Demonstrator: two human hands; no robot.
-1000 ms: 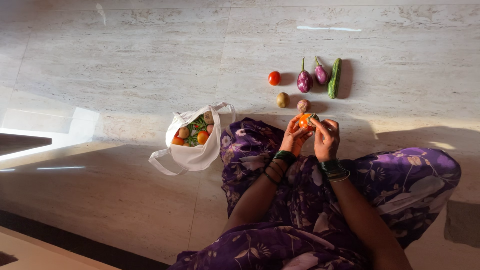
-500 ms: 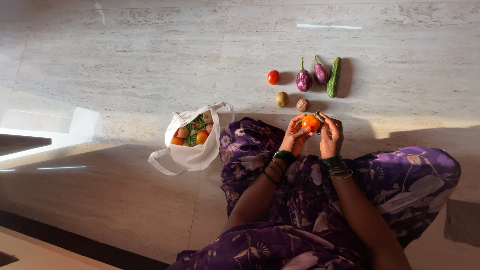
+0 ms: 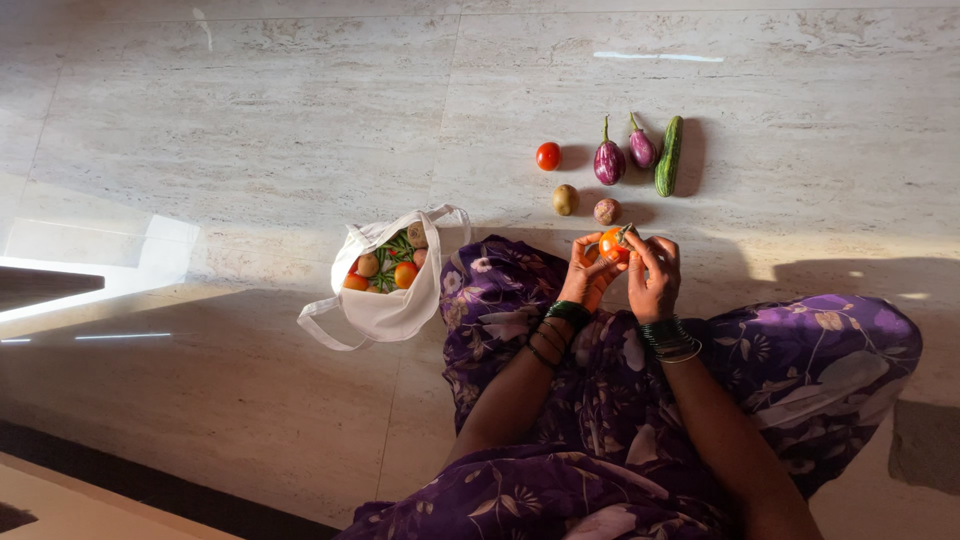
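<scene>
I sit on a pale stone floor in a purple flowered garment. Both hands hold one orange-red tomato [image 3: 612, 245] above my knee. My left hand [image 3: 585, 275] cups it from below and the left side. My right hand [image 3: 652, 275] grips its right side, fingertips at the green stem end. Green bangles circle both wrists. Beyond the hands, on the floor, lie a red tomato [image 3: 548, 156], two purple striped aubergines [image 3: 609, 162] [image 3: 642, 149], a green cucumber [image 3: 669, 156], a brownish potato [image 3: 566, 199] and a small pinkish onion [image 3: 607, 211].
A white cloth bag [image 3: 385, 310] stands open on the floor to the left of my knee, with several tomatoes, potatoes and green vegetables inside. A dark ledge [image 3: 45, 285] juts in at the left edge. A dark strip and wooden edge [image 3: 120, 490] run along the bottom left.
The tomato has been turned between my fingers, dipping slightly lower; my right hand's fingers have shifted over its stem end. Everything on the floor has stayed put.
</scene>
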